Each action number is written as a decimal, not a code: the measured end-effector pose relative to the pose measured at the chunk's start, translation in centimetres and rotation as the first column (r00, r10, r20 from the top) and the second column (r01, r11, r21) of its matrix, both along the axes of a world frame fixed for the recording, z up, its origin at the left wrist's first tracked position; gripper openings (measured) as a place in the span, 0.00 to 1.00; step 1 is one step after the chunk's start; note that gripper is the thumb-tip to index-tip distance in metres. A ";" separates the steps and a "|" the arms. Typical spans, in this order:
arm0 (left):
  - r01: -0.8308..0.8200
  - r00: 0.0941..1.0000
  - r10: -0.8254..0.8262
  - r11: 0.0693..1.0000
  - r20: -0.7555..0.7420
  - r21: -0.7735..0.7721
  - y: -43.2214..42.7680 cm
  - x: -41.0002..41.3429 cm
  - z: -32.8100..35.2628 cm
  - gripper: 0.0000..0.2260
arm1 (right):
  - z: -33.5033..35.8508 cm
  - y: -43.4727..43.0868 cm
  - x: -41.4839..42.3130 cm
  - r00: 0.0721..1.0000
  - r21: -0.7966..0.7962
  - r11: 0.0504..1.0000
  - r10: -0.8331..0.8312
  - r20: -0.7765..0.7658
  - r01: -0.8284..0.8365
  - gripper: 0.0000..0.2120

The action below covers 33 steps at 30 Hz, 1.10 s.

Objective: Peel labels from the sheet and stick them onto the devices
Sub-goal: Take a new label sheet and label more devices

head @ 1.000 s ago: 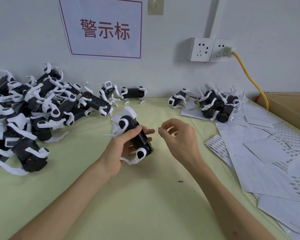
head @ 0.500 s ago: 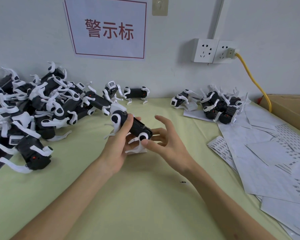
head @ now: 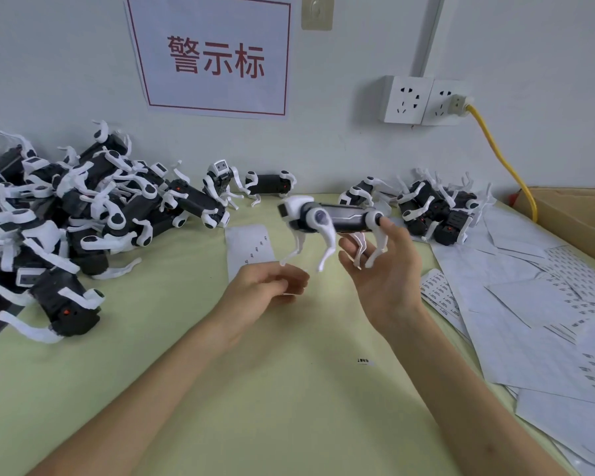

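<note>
Leftmost, at nine to ten o'clock on the pale green table (head: pixel 289 424), lies a heap of black-bodied, white-legged robot-dog devices (head: pixel 83 214). Next, the left hand (head: pixel 265 286) hovers with fingers loosely curled over the near edge of a small white label sheet (head: pixel 249 245); whether it pinches a label cannot be told. At one o'clock from it, the right hand (head: pixel 382 273) holds one black-and-white robot dog (head: pixel 327 218) aloft and level. The rear end is pinched between thumb and forefinger, the other fingers are spread, and the legs hang free. Beyond, at two o'clock, sits a smaller cluster of like devices (head: pixel 437 214), beside a spread of white backing sheets (head: pixel 529 304). Probable step: removal of a handled device toward that cluster. The next move calls for a gentle set-down clear of tangling legs, then a fresh label peeled by one corner.
</note>
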<state>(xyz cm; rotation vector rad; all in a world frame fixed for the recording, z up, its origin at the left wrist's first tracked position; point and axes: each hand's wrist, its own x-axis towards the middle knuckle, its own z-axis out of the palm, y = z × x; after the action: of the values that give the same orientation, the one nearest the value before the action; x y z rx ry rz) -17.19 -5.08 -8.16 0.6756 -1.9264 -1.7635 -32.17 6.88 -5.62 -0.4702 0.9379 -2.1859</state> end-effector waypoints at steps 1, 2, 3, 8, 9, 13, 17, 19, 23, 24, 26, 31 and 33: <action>-0.019 0.999 0.023 0.996 -0.045 0.085 -0.3 0.0 0.2 0.14 | 0.1 0.1 -0.1 1.000 -0.011 1.000 0.006 0.016 -0.006 0.12; -0.015 0.994 0.036 0.979 -0.099 0.205 -0.5 0.0 0.5 0.12 | 0.2 0.2 -0.3 1.000 -0.011 1.000 0.009 0.008 -0.009 0.13; 0.014 0.986 0.041 0.944 -0.161 0.329 -0.7 0.0 0.9 0.12 | 0.4 0.3 -0.4 1.000 -0.006 1.000 0.015 -0.021 -0.015 0.14; 0.232 0.959 -0.129 0.868 -0.253 0.438 -0.8 0.4 1.5 0.26 | 0.3 -0.1 0.3 0.940 0.157 0.987 0.079 -0.333 -0.028 0.23; 0.256 0.954 -0.154 0.865 -0.255 0.432 -0.7 0.5 1.4 0.26 | 0.2 -0.2 0.4 0.916 0.186 0.982 0.100 -0.388 -0.029 0.23; 0.336 0.934 -0.256 0.871 -0.251 0.359 -0.2 0.6 1.2 0.18 | -0.3 -0.3 0.0 0.834 0.279 0.959 0.121 -0.538 0.041 0.23; 0.316 0.941 -0.246 0.884 -0.233 0.344 0.2 0.3 0.4 0.16 | -0.5 -0.3 0.1 0.743 0.296 0.923 0.016 -0.669 0.247 0.18; 0.302 0.941 -0.207 0.873 -0.270 0.384 0.2 0.0 0.1 0.14 | -0.7 -0.4 0.2 0.681 0.205 0.892 -0.142 -0.719 0.403 0.14; 0.267 0.941 -0.128 0.850 -0.313 0.454 -0.1 -0.2 -0.1 0.13 | 0.3 0.0 -0.7 0.845 0.168 0.940 -0.178 -0.504 0.298 0.04; 0.264 0.941 -0.121 0.847 -0.318 0.462 -0.2 -0.2 -0.2 0.15 | 0.5 0.2 -0.8 0.888 0.189 0.963 -0.090 -0.451 0.194 0.04; 0.261 0.941 -0.123 0.855 -0.314 0.448 -0.1 -0.3 -0.3 0.18 | 0.6 0.2 -0.6 0.888 0.261 0.964 0.079 -0.453 0.048 0.05; 0.293 0.929 -0.176 0.886 -0.326 0.358 0.6 -0.3 -0.4 0.21 | 0.0 -0.3 0.9 0.797 0.324 0.945 0.158 -0.583 0.049 0.07; 0.292 0.927 -0.178 0.893 -0.329 0.341 0.7 -0.4 -0.4 0.19 | 0.0 -0.3 0.9 0.792 0.322 0.946 0.159 -0.590 0.050 0.08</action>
<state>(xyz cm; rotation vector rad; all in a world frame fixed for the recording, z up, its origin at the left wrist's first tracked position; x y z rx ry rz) -17.56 -4.37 -8.58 0.2811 -1.5276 -2.2865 -31.23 6.57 -5.59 -1.0653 1.5730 -1.7827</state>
